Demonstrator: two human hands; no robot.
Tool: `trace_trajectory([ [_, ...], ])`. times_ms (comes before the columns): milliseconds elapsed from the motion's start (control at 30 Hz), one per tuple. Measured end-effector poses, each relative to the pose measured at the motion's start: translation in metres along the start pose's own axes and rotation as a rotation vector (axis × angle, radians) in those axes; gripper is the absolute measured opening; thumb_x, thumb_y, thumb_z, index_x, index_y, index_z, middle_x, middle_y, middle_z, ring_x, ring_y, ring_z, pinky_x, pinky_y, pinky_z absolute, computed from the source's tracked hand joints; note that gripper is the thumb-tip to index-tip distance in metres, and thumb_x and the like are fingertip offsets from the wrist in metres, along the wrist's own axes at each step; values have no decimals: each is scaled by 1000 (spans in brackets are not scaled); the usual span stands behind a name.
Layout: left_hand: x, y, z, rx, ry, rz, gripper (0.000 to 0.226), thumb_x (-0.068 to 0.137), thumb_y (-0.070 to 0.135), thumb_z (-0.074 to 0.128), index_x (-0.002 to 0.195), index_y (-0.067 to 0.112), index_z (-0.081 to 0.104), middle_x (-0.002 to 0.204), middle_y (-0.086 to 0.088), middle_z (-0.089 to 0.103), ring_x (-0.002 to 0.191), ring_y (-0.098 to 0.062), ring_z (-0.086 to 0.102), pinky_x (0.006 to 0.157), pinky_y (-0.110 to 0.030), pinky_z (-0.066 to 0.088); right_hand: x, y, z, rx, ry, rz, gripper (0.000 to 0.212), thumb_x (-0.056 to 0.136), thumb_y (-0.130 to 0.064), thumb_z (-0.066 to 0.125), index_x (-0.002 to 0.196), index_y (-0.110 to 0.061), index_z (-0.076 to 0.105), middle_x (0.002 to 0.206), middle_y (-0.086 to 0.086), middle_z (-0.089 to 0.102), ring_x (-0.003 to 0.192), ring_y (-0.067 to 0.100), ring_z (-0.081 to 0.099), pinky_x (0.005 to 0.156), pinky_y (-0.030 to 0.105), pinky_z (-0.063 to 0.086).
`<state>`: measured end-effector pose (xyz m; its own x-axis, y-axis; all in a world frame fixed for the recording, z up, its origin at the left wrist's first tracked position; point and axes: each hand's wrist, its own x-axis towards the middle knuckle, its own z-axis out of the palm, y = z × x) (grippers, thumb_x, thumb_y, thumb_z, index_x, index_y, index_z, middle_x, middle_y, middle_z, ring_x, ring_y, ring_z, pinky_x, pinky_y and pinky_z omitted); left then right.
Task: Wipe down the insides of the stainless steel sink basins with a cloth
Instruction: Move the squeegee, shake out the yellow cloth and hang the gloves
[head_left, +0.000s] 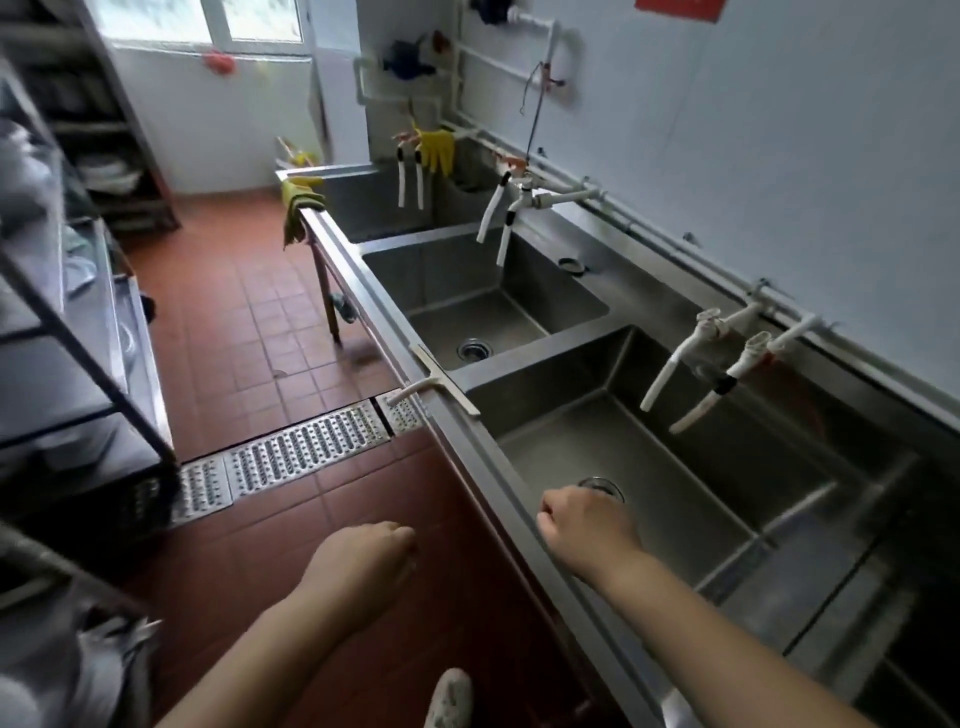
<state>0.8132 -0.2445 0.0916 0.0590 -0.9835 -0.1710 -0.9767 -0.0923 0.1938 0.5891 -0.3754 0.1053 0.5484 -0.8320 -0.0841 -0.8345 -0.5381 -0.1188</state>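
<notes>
Both hands (587, 525) loosely curled, holding nothing.

Brushed steel sink basins (649, 467), matt red floor tiles (249, 322)

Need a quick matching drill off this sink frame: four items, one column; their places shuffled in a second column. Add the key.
Items:
1. squeegee
2. yellow-green cloth
3. yellow rubber glove
4. right hand

Places:
A. hanging from the pipes at the far wall
B. over the nearest basin, by its drain
C. draped over the far end of the front rim
D. lying on the front rim at the divider between two basins

Pairs: 1-D, 2-C, 3-A, 4-B
</notes>
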Motion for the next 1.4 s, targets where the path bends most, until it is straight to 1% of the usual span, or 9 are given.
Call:
trace_trajectory([
  [133,59,-34,-11,-1,-3,-69,28,91,36,43,112,27,59,114,9,64,105,-18,61,81,-31,50,78,-4,6,42,-33,-29,25,93,-31,41,96,-17,61,95,2,64,84,23,60,62,28,38],
  [367,159,-86,-19,-27,3,-240,26,92,31,45,113,25,58,115,4,63,104,-21,61,79,-32,51,201,-33,14,103,-113,-114,24,93,-29,43,99,-17,63,99,5,65,88,27,61,64,29,39],
  [533,215,-109,-7,-103,36,-349,36,91,28,50,127,25,53,121,2,58,109,-22,57,83,-35,51,246,-46,23,125,-168,-95,24,91,-29,44,100,-18,63,102,6,67,92,29,62,71,33,46],
  [700,261,-132,9,-151,10,-383,49,91,33,55,137,23,41,126,0,54,117,-22,48,90,-35,45,275,-46,32,163,-170,-22,23,90,-26,43,99,-20,63,102,3,65,93,27,60,71,32,44],
  [900,288,-151,18,-173,-30,-343,22,93,35,49,109,21,56,109,1,60,102,-21,55,76,-34,45,282,-47,39,183,-186,88,22,91,-27,42,95,-21,63,98,0,65,87,24,60,66,30,43],
  [1067,297,-164,5,-132,-3,-233,28,97,33,42,100,18,65,96,2,56,95,-19,53,67,-32,42,287,-55,36,172,-150,171,22,91,-27,42,96,-23,63,100,-2,63,88,22,59,63,28,35],
  [1200,297,-164,-20,-128,136,-84,24,95,30,48,91,15,67,88,0,58,89,-21,55,64,-34,45,288,-69,25,212,-57,204,21,93,-26,44,104,-24,62,100,-3,64,87,22,59,65,31,44],
  [1300,300,-147,-44,-105,235,182,12,82,21,69,73,14,65,72,-1,59,67,-21,58,52,-32,51,282,-74,13,241,59,190,23,94,-27,47,113,-25,58,99,-4,63,83,18,59,65,32,49],
  [1400,307,-120,-58,-41,288,452,7,74,18,67,67,17,66,66,2,58,58,-17,56,49,-26,51,263,-70,1,244,153,217,23,92,-32,54,113,-26,58,100,-6,64,89,16,60,70,31,50],
])
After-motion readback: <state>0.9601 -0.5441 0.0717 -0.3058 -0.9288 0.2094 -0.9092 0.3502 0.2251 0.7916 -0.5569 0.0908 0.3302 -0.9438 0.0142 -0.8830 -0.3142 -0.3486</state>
